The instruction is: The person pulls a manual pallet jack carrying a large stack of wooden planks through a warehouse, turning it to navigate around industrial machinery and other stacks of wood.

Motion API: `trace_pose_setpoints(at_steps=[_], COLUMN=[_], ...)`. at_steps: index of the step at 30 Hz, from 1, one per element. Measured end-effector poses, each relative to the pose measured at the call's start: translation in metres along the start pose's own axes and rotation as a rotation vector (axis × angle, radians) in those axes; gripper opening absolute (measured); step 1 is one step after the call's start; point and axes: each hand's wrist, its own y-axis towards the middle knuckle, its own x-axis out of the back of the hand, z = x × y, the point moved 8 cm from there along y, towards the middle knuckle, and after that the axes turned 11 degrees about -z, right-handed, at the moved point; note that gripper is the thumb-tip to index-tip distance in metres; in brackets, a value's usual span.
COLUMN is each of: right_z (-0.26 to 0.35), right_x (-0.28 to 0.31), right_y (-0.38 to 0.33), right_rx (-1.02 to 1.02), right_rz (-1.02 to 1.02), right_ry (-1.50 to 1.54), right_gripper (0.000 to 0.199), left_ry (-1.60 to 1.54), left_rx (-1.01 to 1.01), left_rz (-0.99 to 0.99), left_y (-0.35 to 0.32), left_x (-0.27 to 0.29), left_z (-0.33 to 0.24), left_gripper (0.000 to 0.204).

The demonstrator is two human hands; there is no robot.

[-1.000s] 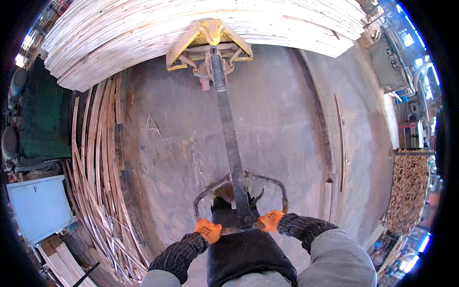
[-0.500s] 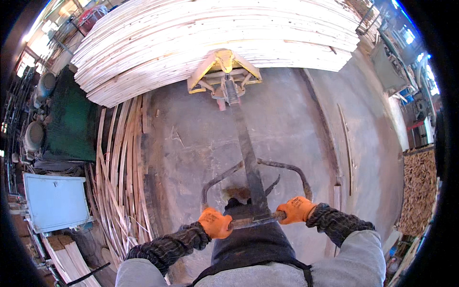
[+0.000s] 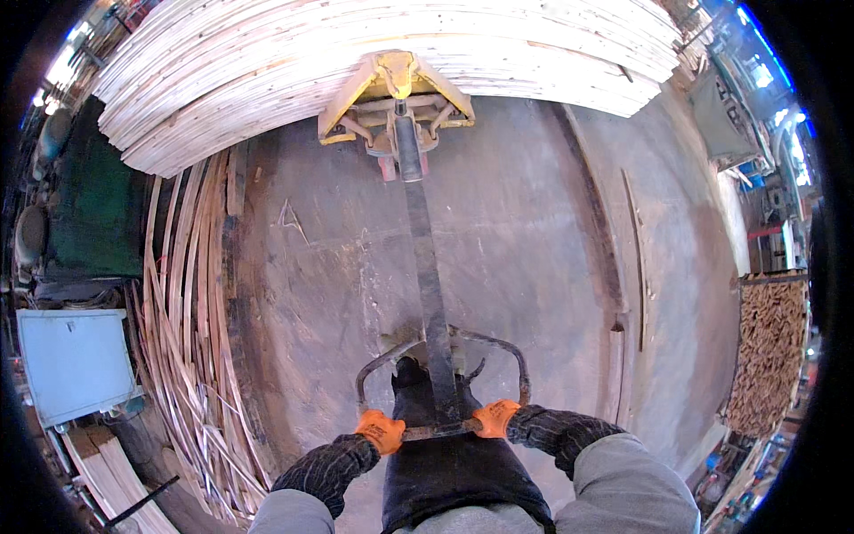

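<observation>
Both my hands wear orange gloves and grip the crossbar of a pallet jack handle point(image 3: 425, 258). My left hand point(image 3: 381, 432) is closed round the bar's left end, my right hand point(image 3: 495, 418) round its right end. The dark handle loop curves up beyond my fists, and a small lever sticks out near the right one. From the loop a long shaft runs away from me to the yellow pallet jack point(image 3: 394, 78). Its body stands against a wide stack of pale boards point(image 3: 374, 44); the forks are hidden.
Loose wooden strips point(image 3: 191, 311) lie in a long heap at left, beside a light blue cabinet point(image 3: 76, 365) and a dark green surface point(image 3: 93, 214). A dark rail point(image 3: 587, 205) and a thin strip point(image 3: 636, 258) lie on the floor at right. Farther right stands a stack of wood pieces point(image 3: 769, 351).
The handle's grip and both hands have come lower and left in the view, closer to my body. The jack and board stack appear slightly higher and farther left.
</observation>
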Motion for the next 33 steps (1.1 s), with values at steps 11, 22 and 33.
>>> trace_pose_setpoints(at_steps=[11,22,33], right_z=[0.035,0.060,0.066], right_x=[0.031,0.081,0.016], right_y=[-0.063,-0.126,-0.166], right_rx=[-0.077,-0.223,-0.252], right_rz=[-0.007,-0.081,-0.175], right_ry=[0.071,0.160,0.234], right_gripper=[0.050,0.048,0.034], left_ry=[0.058,0.157,0.210], left_rx=[0.303,0.433,0.475], left_rz=[-0.057,-0.246,-0.277], left_y=[-0.037,-0.070,-0.113], left_x=[0.046,0.120,0.070], left_z=[-0.048,-0.108,-0.147], left_gripper=[0.027,0.034,0.037])
